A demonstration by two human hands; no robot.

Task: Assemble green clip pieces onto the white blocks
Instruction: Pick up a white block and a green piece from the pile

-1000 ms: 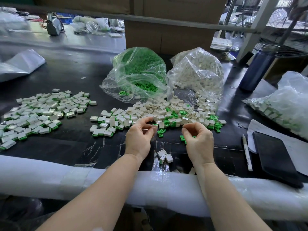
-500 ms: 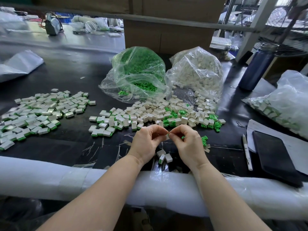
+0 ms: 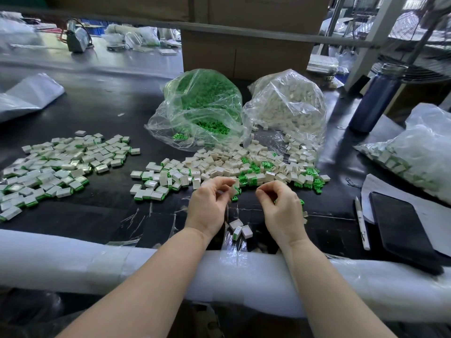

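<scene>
My left hand (image 3: 208, 207) pinches a blurred white block (image 3: 233, 191) at its fingertips, just in front of the mixed pile of white blocks and green clips (image 3: 244, 167). My right hand (image 3: 280, 211) hovers a little to the right with fingers curled and thumb against forefinger; nothing shows between them. A few green clips (image 3: 302, 202) lie on the table behind that hand. Three small blocks (image 3: 240, 230) lie between my wrists. A spread of blocks fitted with green clips (image 3: 61, 164) covers the table at the left.
A clear bag of green clips (image 3: 200, 106) and a clear bag of white blocks (image 3: 288, 106) stand behind the pile. At the right are a blue bottle (image 3: 375, 98), another filled bag (image 3: 419, 152), a pen (image 3: 362, 223) and a black phone (image 3: 402, 230). White foam padding (image 3: 97, 264) wraps the near edge.
My hands were pressed together at the fingertips half a second ago; they have now drawn apart, the left keeping the block and the right moving off to the right.
</scene>
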